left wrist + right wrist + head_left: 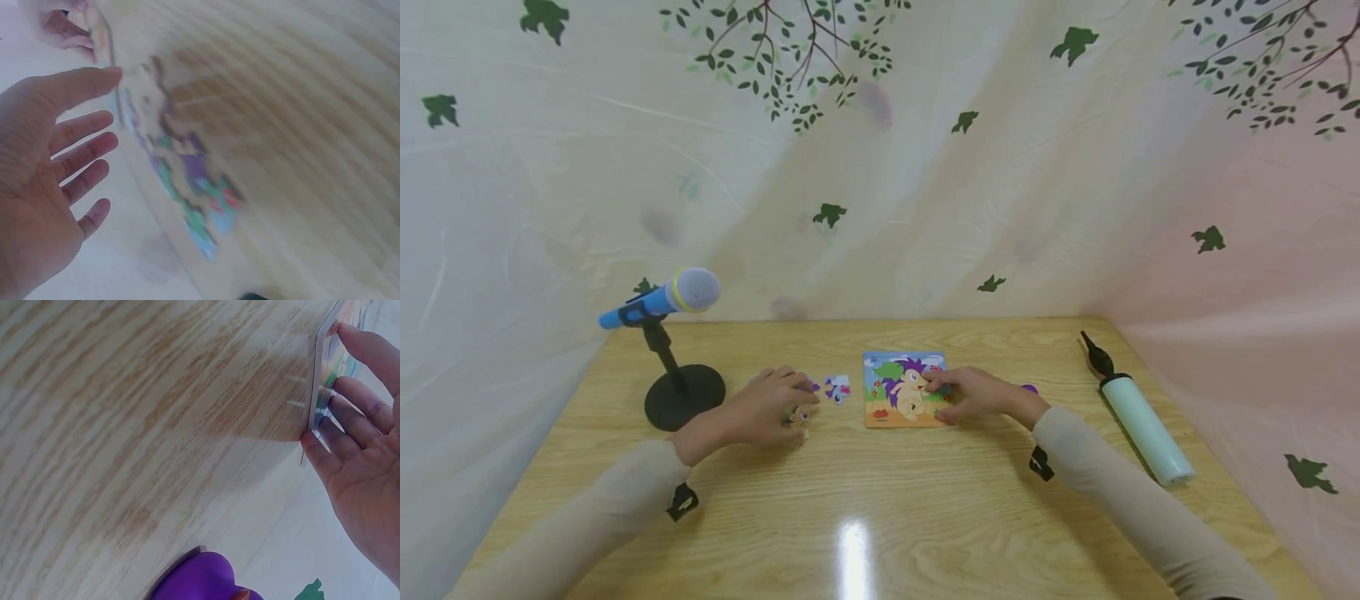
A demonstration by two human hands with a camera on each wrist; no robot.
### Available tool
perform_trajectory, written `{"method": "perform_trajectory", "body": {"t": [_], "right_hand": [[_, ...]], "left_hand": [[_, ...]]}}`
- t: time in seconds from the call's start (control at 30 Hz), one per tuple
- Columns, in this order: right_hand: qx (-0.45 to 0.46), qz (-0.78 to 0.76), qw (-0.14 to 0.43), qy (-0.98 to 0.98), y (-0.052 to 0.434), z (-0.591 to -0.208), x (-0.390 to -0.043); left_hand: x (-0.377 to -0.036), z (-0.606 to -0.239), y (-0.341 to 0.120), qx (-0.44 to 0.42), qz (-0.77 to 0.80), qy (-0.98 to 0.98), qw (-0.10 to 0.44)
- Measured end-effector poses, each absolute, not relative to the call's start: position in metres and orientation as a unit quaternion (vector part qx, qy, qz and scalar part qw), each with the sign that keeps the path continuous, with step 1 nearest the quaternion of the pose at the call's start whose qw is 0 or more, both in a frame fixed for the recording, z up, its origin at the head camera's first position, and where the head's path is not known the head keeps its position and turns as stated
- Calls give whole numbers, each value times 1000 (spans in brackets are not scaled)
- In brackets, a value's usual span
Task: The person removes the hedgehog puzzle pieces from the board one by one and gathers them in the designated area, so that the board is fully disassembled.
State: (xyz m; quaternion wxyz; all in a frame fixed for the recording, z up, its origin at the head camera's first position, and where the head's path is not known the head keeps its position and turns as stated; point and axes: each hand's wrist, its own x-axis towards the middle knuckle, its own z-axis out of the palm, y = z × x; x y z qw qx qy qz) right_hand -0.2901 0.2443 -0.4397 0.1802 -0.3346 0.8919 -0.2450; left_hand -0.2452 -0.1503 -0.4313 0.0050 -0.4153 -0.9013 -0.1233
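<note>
Only the right wrist view shows a purple piece (200, 578).

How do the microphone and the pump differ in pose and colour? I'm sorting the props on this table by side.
The microphone is propped off the table on a black stand, tilted, at the left; the pump lies flat on the table at the right. The microphone has a blue handle and grey head; the pump has a pale mint body and a black nozzle. Both are long and slim, and neither hand touches them.
</note>
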Motion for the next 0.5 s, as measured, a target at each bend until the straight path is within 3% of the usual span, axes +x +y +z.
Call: {"method": "perform_trajectory", "body": {"t": [0.2, 0.5], "right_hand": [[-324, -244, 171, 898, 245, -439, -290], [-294, -212, 151, 920, 246, -442, -292]], "left_hand": [[-253, -418, -113, -415, -152, -896, 42], [-279, -422, -39, -434, -191, -880, 27]]}}
